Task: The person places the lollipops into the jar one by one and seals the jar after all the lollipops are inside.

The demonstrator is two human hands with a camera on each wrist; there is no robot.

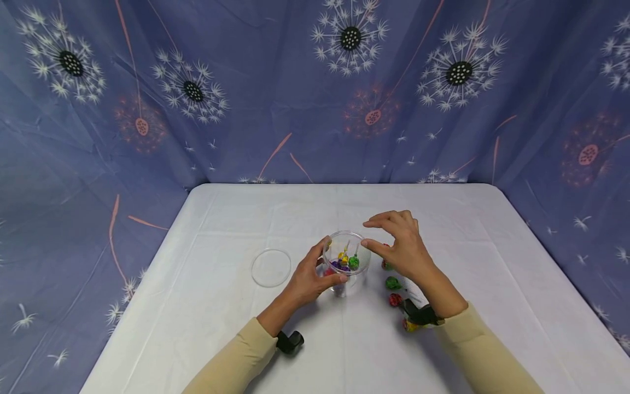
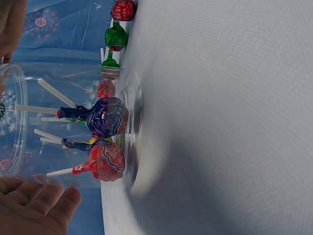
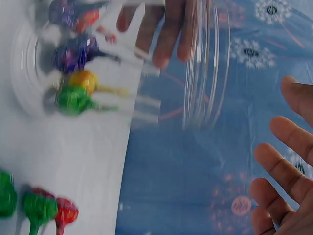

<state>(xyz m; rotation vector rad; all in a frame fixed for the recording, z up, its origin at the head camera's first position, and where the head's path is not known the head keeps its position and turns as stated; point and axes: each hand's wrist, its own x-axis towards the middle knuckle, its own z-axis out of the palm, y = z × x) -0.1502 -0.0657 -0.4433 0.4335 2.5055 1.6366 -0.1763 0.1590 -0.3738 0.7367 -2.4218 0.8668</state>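
Note:
A clear plastic jar [image 1: 348,232] stands upright on the table, its mouth uncovered. My left hand [image 1: 310,276] grips it near the rim, thumb at the front and fingers along the left side. Inside are several wrapped lollipops, sticks up: a green one [image 1: 354,262], a yellow one [image 3: 84,81], a purple one [image 2: 107,117] and a red one [image 2: 106,161] among them. Beside the rim, my right hand [image 1: 406,246] hovers with thumb and fingers spread apart, holding nothing.
To the right of the jar, partly under my right forearm, lie more lollipops: green [image 1: 392,283], red [image 1: 395,300] and yellow [image 1: 410,325]. A clear round lid [image 1: 272,267] rests left of the jar. Behind the white-covered table [image 1: 221,213] hangs a blue dandelion-patterned curtain [image 1: 275,98].

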